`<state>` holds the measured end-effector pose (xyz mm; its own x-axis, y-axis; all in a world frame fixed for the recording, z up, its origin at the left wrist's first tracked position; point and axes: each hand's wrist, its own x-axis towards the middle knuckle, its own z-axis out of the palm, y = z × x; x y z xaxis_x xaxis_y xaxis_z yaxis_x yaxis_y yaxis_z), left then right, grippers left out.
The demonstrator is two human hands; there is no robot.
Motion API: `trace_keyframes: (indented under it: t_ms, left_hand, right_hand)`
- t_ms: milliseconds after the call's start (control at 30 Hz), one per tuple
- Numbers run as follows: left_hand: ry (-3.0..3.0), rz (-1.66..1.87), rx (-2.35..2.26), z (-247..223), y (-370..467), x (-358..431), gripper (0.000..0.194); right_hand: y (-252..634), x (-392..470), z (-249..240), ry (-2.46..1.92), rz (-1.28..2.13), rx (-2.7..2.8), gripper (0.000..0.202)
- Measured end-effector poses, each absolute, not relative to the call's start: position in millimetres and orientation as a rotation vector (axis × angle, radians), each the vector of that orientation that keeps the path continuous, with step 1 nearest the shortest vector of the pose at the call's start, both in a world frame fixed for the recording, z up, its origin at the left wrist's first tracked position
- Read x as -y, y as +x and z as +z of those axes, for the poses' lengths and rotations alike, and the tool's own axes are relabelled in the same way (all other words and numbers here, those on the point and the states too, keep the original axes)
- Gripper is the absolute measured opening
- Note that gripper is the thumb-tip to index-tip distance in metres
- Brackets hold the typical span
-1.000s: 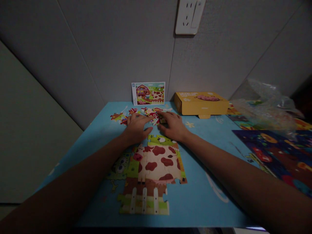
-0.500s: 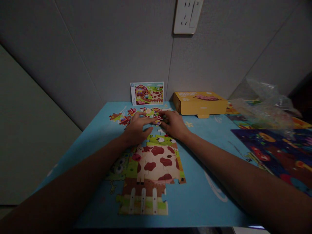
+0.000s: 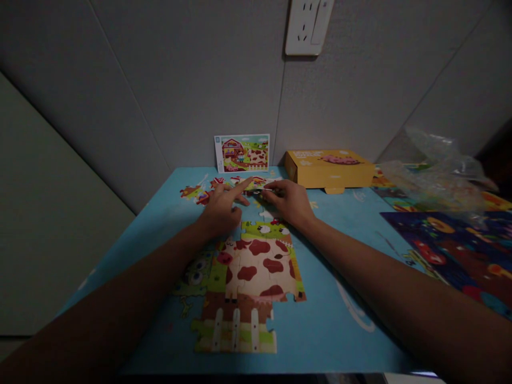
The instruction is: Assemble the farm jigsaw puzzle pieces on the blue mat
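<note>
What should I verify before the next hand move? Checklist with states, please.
1. Right hand has a grip on a puzzle piece: ok, pinched at its edge.
2. Left hand clear of that piece: cannot tell, index finger reaches right beside it.
3. Assembled cow section lying flat: ok.
4. Reference picture unobstructed: ok, propped upright at the wall.
5. Loose pieces all visible: not ok, hands cover some.
6. Yellow box apart from the cow section: ok.

The puzzle (image 3: 260, 269) looks matt cardboard, the box (image 3: 334, 176) near the table (image 3: 324, 336)'s far edge smooth card, the bag (image 3: 444, 181) glossy plastic.
</note>
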<state>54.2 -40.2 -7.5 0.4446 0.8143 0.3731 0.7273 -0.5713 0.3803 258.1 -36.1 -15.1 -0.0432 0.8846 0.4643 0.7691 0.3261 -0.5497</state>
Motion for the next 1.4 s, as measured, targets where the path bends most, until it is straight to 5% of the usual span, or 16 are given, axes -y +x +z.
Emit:
trace_keyframes:
  t_ms: [200,300,467,767,933,1200,1400]
  left_hand:
    - [2.5,0.833,-1.446,-4.6,55.3,41.1,0.076]
    - [2.338,0.934,-1.819,-0.3,49.7,34.6,0.068]
    - [2.181,0.618,-2.219,3.8,43.9,31.0,0.045]
    - [2.092,0.7,-2.265,-4.2,45.0,30.2,0.042]
    - [2.177,0.793,-2.139,-7.6,40.2,29.3,0.052]
    - [2.202,0.974,-1.888,-9.2,37.9,28.1,0.1]
    - [2.417,1.133,-1.474,-2.6,44.4,32.5,0.086]
  right_hand:
    - [255.8,39.0,-15.5,-1.195,0.209,1.974,0.026]
    - [257.9,37.9,-15.6,-1.263,0.09,1.981,0.033]
    - [262.5,38.7,-16.0,-1.354,0.024,1.969,0.03]
    - [236.2,28.7,3.7,-1.603,-0.004,2.192,0.04]
    - [214.8,-10.4,20.6,-1.591,0.052,2.48,0.063]
    - [237.8,-34.6,32.5,-1.544,0.311,2.204,0.035]
    - [231.4,-25.6,51.3,-1.151,0.794,2.034,0.028]
